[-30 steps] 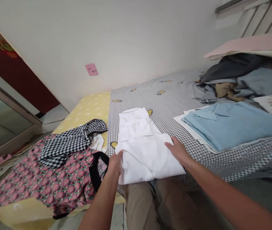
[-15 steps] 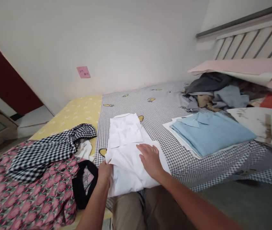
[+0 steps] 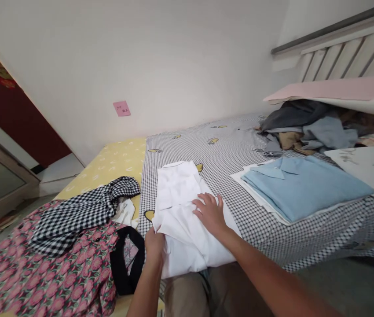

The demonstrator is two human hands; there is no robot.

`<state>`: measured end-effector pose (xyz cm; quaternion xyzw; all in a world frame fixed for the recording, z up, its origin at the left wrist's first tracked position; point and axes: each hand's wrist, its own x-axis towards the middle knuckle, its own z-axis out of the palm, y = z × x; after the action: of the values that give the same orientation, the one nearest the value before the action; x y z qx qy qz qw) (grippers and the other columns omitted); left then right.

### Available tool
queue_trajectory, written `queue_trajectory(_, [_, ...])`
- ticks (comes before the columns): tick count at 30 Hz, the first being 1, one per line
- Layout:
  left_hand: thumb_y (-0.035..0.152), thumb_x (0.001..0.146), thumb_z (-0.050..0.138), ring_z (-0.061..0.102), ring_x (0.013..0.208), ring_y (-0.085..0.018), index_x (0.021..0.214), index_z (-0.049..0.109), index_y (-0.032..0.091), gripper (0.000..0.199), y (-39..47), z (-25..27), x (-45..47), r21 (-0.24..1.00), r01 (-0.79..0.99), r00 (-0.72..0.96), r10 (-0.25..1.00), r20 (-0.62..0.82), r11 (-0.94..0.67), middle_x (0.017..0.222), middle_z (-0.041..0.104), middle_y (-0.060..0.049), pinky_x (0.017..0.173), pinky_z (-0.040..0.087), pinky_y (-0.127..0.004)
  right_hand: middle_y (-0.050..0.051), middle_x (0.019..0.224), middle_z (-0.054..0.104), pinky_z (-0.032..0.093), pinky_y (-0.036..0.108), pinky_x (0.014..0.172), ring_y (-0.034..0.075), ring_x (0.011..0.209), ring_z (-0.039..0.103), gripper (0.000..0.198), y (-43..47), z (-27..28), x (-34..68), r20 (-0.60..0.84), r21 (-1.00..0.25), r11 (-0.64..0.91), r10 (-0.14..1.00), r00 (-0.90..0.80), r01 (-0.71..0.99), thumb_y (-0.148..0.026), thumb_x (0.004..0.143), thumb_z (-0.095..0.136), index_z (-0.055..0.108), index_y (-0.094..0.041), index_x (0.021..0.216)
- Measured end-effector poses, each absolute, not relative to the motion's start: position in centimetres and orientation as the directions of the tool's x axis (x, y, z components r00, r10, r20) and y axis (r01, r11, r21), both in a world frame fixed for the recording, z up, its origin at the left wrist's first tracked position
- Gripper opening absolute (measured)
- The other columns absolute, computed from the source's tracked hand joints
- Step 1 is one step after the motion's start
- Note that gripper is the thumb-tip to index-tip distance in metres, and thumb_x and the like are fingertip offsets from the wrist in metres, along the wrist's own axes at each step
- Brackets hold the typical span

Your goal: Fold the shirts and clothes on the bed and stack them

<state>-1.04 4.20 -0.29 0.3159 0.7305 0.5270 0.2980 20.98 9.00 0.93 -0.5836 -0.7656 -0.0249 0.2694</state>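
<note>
A white shirt [image 3: 182, 231], partly folded into a long shape, lies on the checked bed sheet before me, its near end at my knees. My left hand [image 3: 154, 243] is closed on the shirt's left edge, with the cloth pinched between thumb and fingers. On top of the shirt, right of its middle, my right hand [image 3: 210, 215] rests with fingers spread. Creases run through the white cloth between both hands. A folded light blue shirt [image 3: 306, 189] sits to the right on other folded white cloth.
At left lie a black-and-white gingham garment [image 3: 81, 215] and a pink floral garment [image 3: 58, 273] with a black collar [image 3: 121, 268]. A heap of dark and grey clothes [image 3: 312, 123] is at the back right, under a pink sheet [image 3: 335, 90]. The wall [image 3: 190, 66] stands behind the bed.
The view has turned slightly left. My right hand has slid a little to the left over the white shirt. My left hand keeps its grip on the edge.
</note>
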Motion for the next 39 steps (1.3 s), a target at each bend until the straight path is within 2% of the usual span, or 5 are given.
queue_trajectory(12, [0.025, 0.086, 0.063, 0.067, 0.108, -0.033, 0.144, 0.051, 0.016, 0.06, 3.6, 3.3, -1.8, 0.785, 0.506, -0.676, 0.73, 0.102, 0.358, 0.116, 0.067, -0.016, 0.099, 0.05, -0.052, 0.004, 0.164, 0.041, 0.023, 0.07, 0.118, 0.035, 0.15, 0.033, 0.051, 10.5, -1.8, 21.1, 0.326, -0.183, 0.312, 0.914, -0.242, 0.932, -0.049, 0.107, 0.03, 0.054, -0.032, 0.148])
queue_trajectory(22, [0.01, 0.092, 0.054, 0.056, 0.13, -0.033, 0.142, 0.059, 0.027, 0.053, 3.1, 4.8, -3.1, -0.17, 0.983, 0.138, 0.899, 0.416, -0.072, 0.146, 0.052, -0.017, 0.105, 0.049, -0.048, 0.004, 0.162, 0.043, 0.024, 0.07, 0.118, 0.036, 0.15, 0.034, 0.05, 10.6, -1.7, 20.9, 0.34, -0.253, 0.303, 0.917, -0.209, 0.919, -0.048, 0.107, 0.031, 0.057, -0.029, 0.145])
queue_trajectory(30, [0.026, 0.1, 0.049, 0.071, 0.08, -0.02, 0.126, 0.068, 0.028, 0.032, 5.9, 6.3, -1.9, 0.068, 0.996, 0.055, 0.997, 0.056, -0.058, 0.093, 0.073, -0.004, 0.07, 0.05, -0.03, 0.006, 0.16, 0.046, 0.024, 0.068, 0.119, 0.034, 0.148, 0.037, 0.047, 10.5, -1.1, 20.9, 0.365, -0.295, 0.295, 0.914, -0.179, 0.909, -0.045, 0.105, 0.037, 0.06, -0.028, 0.142])
queue_trajectory(35, [0.031, 0.098, 0.048, 0.071, 0.083, -0.018, 0.136, 0.054, 0.019, 0.04, 5.9, 6.4, -0.2, 0.545, 0.836, -0.209, 0.885, 0.416, -0.059, 0.111, 0.072, -0.011, 0.071, 0.055, -0.03, 0.006, 0.16, 0.047, 0.024, 0.066, 0.119, 0.034, 0.149, 0.036, 0.045, 10.5, -1.1, 21.0, 0.366, -0.316, 0.292, 0.915, -0.168, 0.903, -0.044, 0.104, 0.038, 0.06, -0.028, 0.141])
queue_trajectory(39, [0.022, 0.094, 0.047, 0.069, 0.09, -0.018, 0.102, 0.066, 0.021, 0.021, 1.7, 5.1, 1.3, 0.505, 0.809, -0.127, 0.749, 0.65, -0.3, 0.102, 0.071, -0.008, 0.075, 0.055, -0.03, 0.006, 0.159, 0.048, 0.023, 0.067, 0.119, 0.034, 0.148, 0.037, 0.044, 10.5, -1.0, 21.0, 0.373, -0.325, 0.295, 0.913, -0.164, 0.899, -0.042, 0.105, 0.038, 0.06, -0.028, 0.14])
